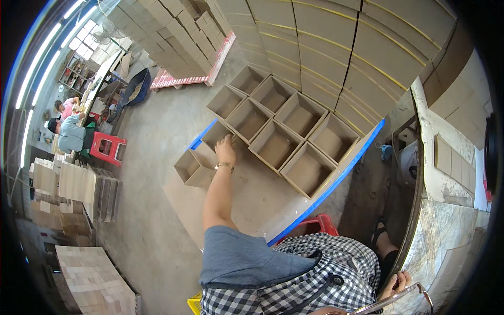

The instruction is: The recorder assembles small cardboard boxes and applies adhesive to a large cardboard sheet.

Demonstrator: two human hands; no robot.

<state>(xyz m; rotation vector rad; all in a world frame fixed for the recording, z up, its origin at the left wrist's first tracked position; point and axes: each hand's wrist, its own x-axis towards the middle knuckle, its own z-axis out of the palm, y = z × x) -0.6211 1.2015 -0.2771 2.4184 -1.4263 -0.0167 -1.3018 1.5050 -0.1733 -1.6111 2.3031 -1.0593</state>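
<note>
From the head view I see my left hand (226, 149) stretched out ahead, palm down with fingers loosely spread, resting on the rim of an open cardboard box (216, 134) at the near left end of a group of boxes; it grips nothing that I can see. A bracelet sits on that wrist. The box touched stands on a flat board with a blue edge (336, 181), together with a cluster of like open cardboard boxes (283, 123) set side by side in two rows. One more open box (191, 167) stands just beside the hand to its left, off the row, on the cardboard sheet (252, 194). My right hand (396, 283) is low at the right edge, by my knee and the marbled ledge (446, 231); whether it is closed or holding anything I cannot tell. Behind the boxes rise bundles of flat cardboard (336, 47). Far left, two people sit beside a red stool (107, 148), with stacks of cardboard pieces (73, 184) near them on the concrete floor (152, 126).
</note>
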